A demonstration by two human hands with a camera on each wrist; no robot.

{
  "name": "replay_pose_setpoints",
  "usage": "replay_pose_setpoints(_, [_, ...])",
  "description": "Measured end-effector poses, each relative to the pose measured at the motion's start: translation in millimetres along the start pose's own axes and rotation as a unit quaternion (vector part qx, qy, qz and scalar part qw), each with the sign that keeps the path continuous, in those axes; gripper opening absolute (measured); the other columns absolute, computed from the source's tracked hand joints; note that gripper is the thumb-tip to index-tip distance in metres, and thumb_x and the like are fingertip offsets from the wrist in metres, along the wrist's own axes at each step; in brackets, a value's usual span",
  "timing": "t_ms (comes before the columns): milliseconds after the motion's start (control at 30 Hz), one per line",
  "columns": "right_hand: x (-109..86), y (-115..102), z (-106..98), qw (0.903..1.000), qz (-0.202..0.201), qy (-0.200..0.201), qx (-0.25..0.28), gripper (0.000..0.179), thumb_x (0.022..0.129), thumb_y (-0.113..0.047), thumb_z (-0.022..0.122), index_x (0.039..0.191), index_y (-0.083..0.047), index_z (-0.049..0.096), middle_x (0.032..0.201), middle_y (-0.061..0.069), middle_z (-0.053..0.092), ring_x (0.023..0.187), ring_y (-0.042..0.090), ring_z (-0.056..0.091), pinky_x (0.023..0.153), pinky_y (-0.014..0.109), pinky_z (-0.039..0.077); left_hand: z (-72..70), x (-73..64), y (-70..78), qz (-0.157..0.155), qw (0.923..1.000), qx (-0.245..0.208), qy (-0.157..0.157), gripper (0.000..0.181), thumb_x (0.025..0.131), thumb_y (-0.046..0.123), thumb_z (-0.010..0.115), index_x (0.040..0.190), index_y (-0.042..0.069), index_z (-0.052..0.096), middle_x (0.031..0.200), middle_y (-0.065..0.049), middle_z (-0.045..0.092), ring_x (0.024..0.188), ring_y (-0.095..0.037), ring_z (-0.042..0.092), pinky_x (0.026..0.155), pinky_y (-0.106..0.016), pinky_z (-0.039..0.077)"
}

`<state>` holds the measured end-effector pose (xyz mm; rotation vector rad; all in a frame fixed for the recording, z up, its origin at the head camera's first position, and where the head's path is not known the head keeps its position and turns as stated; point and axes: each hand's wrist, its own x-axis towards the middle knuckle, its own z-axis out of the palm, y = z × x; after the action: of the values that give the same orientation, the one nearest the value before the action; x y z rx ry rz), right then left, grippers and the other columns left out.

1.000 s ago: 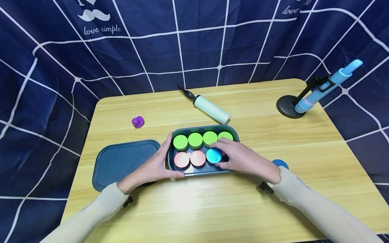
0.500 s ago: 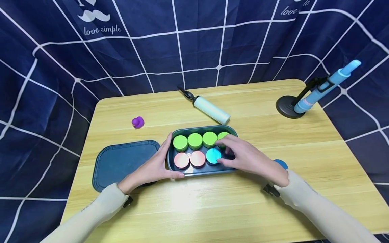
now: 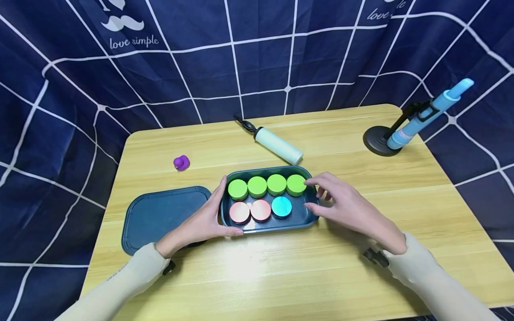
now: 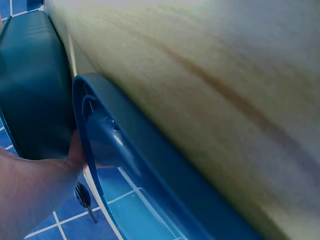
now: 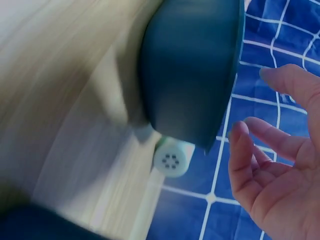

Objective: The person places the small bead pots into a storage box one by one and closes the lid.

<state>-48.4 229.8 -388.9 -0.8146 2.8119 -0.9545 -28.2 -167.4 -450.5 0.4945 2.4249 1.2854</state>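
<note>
A dark blue oblong box (image 3: 297, 218) stands mid-table. At its back is a row of several round green pieces (image 3: 276, 184). Two pink-topped pieces (image 3: 261, 210) and a bright blue-topped one (image 3: 281, 207) sit in front, with bare box floor right of the blue one. My left hand (image 3: 202, 220) holds the box's left end, thumb along the front wall and fingers at the back-left corner. My right hand (image 3: 341, 200) hovers over the right rim, fingers loosely bent and holding nothing, fingertips close to the rightmost green piece. The right wrist view shows this hand (image 5: 280, 160) beside the box wall (image 5: 192, 70).
A dark blue lid (image 3: 160, 218) lies left of the box, partly behind the left forearm. Behind are a purple duck (image 3: 182, 162) and a pale blue hand pump (image 3: 278, 145). A light-blue tube (image 3: 421, 120) leans on a black stand at the back right.
My right hand has let go of the blue-topped piece and drawn back to the right, over the box's right rim. The left hand stays put. A blue disc at the right is now hidden.
</note>
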Motion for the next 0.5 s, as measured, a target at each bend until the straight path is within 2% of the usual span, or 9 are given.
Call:
replay_pose_setpoints(233, [-16.7,8,-16,0.9991,0.009,0.035,-0.022,0.047,0.096,-0.025,0.088,0.139,-0.015,0.070,0.119,-0.003,0.068,0.092,0.017,0.064,0.070,0.039,0.059,0.9,0.0,-0.2,-0.001,1.0000,0.001,-0.001,0.146,0.080,0.053,0.098,0.176,0.022,-0.008,0.182,-0.005,0.000,0.166,-0.034,0.010,0.125,-0.066,0.025])
replay_pose_setpoints(500, [-40.3,23,-31,0.9956,0.014,0.081,-0.046,0.053,0.089,-0.016,0.094,0.137,-0.015,0.071,0.120,-0.004,0.069,0.086,0.010,0.060,0.069,0.026,0.053,1.6,0.1,0.2,0.000,1.0000,-0.001,-0.001,0.146,0.080,0.053,0.098,0.176,0.025,-0.009,0.182,-0.006,0.000,0.165,-0.034,0.011,0.125,-0.065,0.025])
